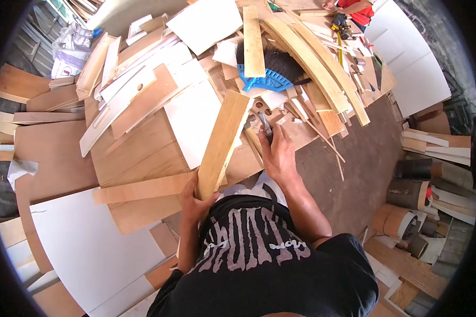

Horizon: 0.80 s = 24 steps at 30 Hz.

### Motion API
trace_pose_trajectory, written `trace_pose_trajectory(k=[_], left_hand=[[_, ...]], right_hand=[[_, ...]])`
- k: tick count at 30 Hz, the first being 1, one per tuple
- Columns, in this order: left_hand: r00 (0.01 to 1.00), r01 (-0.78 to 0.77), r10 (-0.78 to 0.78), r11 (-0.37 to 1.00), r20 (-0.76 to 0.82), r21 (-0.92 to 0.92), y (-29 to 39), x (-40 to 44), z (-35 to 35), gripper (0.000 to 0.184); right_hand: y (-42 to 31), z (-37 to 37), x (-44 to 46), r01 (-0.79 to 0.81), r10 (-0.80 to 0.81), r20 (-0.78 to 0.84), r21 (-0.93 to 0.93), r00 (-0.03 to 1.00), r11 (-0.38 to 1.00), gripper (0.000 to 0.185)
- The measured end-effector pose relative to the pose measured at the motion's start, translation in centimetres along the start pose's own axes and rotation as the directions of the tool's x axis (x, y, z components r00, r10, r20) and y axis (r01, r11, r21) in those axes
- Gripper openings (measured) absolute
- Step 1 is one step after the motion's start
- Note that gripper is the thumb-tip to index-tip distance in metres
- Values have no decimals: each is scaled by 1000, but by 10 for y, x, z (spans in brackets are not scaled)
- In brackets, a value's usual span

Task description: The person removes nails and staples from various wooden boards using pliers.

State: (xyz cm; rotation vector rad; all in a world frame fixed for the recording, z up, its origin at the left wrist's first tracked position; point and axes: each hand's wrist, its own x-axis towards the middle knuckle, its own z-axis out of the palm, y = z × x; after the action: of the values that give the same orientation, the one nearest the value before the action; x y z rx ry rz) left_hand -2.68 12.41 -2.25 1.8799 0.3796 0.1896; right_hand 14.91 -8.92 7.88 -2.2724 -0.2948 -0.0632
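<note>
My left hand (197, 202) is closed around the lower end of a wooden board (223, 140), which slants up and away from my body over the cluttered bench. In my right hand (280, 158) is a metal-headed hand tool (265, 122) with a dark handle. Its head points away from me, just right of the board's upper end; its exact kind is hard to make out. Under and around the tool lie small wood offcuts. A blue broom head (267, 80) with black bristles rests beyond the tool, with a short plank (254, 45) lying across it.
White panels (193, 113) and plywood strips (143, 103) cover the bench's left side. Long curved wooden strips (322, 63) lie at the right. Another person in red (358, 9) stands at the far end near a black-and-yellow tool (341, 25). Cylindrical rolls (394, 219) sit on the right.
</note>
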Motion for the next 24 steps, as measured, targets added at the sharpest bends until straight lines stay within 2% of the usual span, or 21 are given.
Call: trace_pose_trajectory(k=[3, 6, 9, 10, 12, 16, 18, 24], left_hand=[[997, -44, 50, 992, -56, 116, 5, -2, -2, 97], [992, -42, 67, 973, -104, 227, 10, -4, -4, 99], [989, -26, 65, 960, -131, 278, 10, -6, -7, 100], [989, -26, 66, 960, -133, 278, 9, -7, -7, 100], [971, -107, 167, 943, -172, 314, 4, -7, -7, 101], [975, -72, 135, 945, -179, 319, -3, -9, -9, 101], [958, -102, 187, 931, -219, 351, -6, -8, -9, 101], [956, -89, 180, 931, -233, 354, -4, -10, -7, 104]], right_hand=[[0, 8, 0, -3, 2, -15, -53, 1000, 999, 29], [-4, 13, 2, 50, -50, -4, -65, 999, 997, 31], [-9, 15, 3, 15, -16, -4, -57, 1000, 998, 30], [-8, 17, 3, 22, -23, -14, -55, 1000, 998, 31], [-6, 21, 4, 33, -34, -20, -50, 999, 998, 32], [-8, 22, 4, 39, -40, -11, -54, 999, 998, 32], [-13, 21, 3, 28, -27, 9, -68, 1000, 997, 31], [-16, 26, 1, 20, -17, 47, -60, 999, 998, 31]])
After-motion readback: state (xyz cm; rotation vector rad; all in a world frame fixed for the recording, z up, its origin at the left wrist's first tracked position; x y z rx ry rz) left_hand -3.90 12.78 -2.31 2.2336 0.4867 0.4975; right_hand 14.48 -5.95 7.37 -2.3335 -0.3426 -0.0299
